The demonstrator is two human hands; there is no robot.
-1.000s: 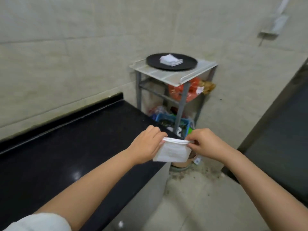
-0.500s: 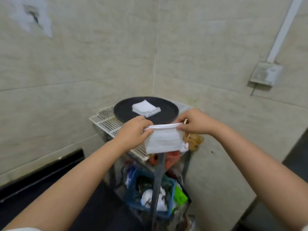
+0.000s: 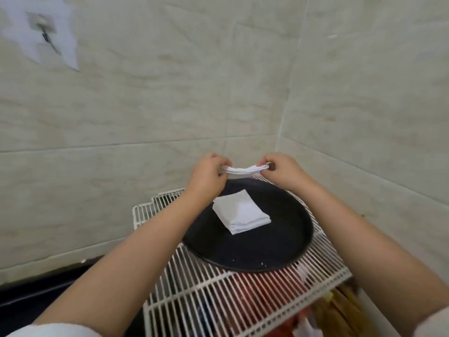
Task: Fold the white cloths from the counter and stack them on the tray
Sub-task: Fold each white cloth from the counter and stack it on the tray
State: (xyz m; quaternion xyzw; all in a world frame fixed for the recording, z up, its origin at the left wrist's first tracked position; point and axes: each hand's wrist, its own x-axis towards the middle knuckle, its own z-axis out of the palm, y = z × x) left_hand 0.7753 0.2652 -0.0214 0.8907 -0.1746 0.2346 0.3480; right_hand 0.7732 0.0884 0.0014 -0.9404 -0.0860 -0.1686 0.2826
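Both hands hold a folded white cloth above the far rim of the black tray.

The left hand (image 3: 206, 175) and right hand (image 3: 283, 170) each pinch one end of the folded cloth (image 3: 243, 171), fingers curled tight in a closed grip, so it sags slightly between them. Nearer, a stack of folded white cloths (image 3: 241, 211) lies on the round tray (image 3: 289, 239), which sits on a white wire rack (image 3: 218, 295) in the tiled corner. The dark worktop (image 3: 36, 295) runs at the lower left.
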